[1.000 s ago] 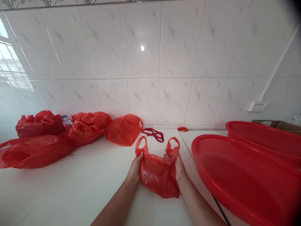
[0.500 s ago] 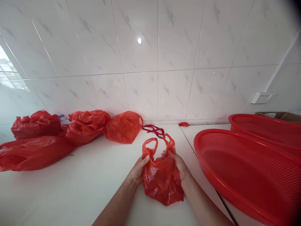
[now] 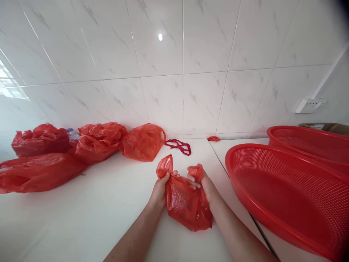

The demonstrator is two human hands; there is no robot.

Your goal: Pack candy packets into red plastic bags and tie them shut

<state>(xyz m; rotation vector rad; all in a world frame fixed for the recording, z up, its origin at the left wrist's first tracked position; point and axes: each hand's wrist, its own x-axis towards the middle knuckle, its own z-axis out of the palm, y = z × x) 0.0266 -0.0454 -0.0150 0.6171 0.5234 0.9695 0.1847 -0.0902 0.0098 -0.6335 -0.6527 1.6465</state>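
Observation:
A red plastic bag [image 3: 182, 203] with two loop handles hangs between my hands over the white table [image 3: 114, 218]. My left hand [image 3: 160, 190] is closed on its upper left corner, thumb in front, with that handle loop standing up above. At the upper right corner, my right hand [image 3: 205, 183] grips the other handle, which is bunched up by the fingers. The bag's mouth looks gathered between the hands. Its contents, if any, cannot be made out. Beyond the bag lies a dark red strap [image 3: 180, 145] in loose loops.
Several red plastic bags [image 3: 143, 143] line the back left, with a clear bottle [image 3: 73, 134] among them. At right stand two red perforated baskets [image 3: 272, 193]. A small red scrap [image 3: 213, 138] lies by the tiled wall [image 3: 204, 102]. A socket [image 3: 310, 105] is at right.
My view has tilted down slightly. The bag's mouth has drawn tighter. The right handle, a raised loop before, is now crumpled in my right hand.

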